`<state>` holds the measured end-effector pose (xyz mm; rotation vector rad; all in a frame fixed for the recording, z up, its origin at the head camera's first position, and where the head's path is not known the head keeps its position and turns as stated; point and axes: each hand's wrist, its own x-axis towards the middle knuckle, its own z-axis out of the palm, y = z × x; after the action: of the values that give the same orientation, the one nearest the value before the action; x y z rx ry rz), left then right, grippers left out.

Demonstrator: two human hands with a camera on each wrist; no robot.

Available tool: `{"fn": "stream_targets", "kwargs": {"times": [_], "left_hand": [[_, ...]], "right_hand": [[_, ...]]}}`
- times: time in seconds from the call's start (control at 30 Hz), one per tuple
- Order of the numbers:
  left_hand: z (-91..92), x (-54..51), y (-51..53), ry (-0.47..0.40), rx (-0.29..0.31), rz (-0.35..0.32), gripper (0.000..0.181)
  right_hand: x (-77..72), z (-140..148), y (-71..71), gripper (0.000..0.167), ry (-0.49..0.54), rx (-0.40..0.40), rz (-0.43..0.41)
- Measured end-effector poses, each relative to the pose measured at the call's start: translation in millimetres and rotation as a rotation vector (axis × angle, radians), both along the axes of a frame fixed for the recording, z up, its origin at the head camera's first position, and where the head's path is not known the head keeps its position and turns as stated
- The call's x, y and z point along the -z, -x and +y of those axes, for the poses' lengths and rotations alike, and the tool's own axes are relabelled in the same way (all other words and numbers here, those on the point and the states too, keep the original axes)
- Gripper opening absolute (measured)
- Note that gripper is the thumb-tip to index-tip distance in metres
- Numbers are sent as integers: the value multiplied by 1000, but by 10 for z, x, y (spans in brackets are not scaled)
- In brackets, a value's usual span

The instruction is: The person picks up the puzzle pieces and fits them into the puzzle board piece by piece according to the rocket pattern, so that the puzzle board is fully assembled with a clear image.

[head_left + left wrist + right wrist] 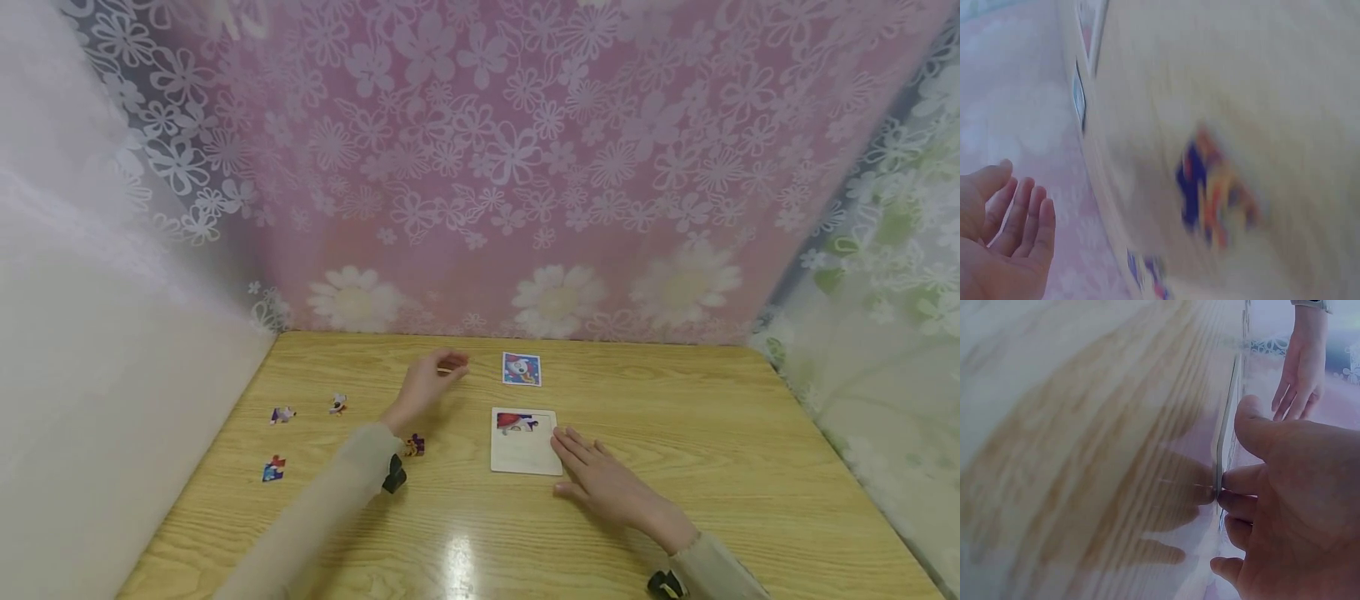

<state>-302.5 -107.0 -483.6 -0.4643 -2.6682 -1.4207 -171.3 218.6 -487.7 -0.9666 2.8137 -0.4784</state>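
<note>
A white puzzle tray (525, 457) lies on the table with some pieces joined along its upper left. My right hand (603, 485) rests flat beside it, fingertips touching its right edge; the right wrist view shows those fingers (1241, 503) against the rim. My left hand (429, 385) is above the table, up and left of the tray, fingers loosely bent and holding nothing visible. In the left wrist view the same hand (1013, 240) appears empty. A purple and orange puzzle piece (414, 445) lies by the left wrist, blurred in the left wrist view.
A small picture card (521, 369) lies behind the tray. At the left of the table (712, 417) are loose pieces: one white and purple (282, 415), one white and black (338, 404), one red and blue (273, 468). A floral curtain (525, 167) hangs behind.
</note>
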Motion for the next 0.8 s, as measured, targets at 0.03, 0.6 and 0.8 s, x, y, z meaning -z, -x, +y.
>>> {"fn": "stream_targets", "kwargs": {"times": [0.03,0.6,0.8], "left_hand": [[-58,-16,30,9,-20,-3,30],[-600,-65,132,237,-135,-167,36],[-586,-76,145,308,-148,-173,32]], "right_hand": [[-5,-1,-5,68,0,0,3],[-9,0,-1,68,-17,3,-5],[-35,-8,-3,68,-15,2,-15]]}}
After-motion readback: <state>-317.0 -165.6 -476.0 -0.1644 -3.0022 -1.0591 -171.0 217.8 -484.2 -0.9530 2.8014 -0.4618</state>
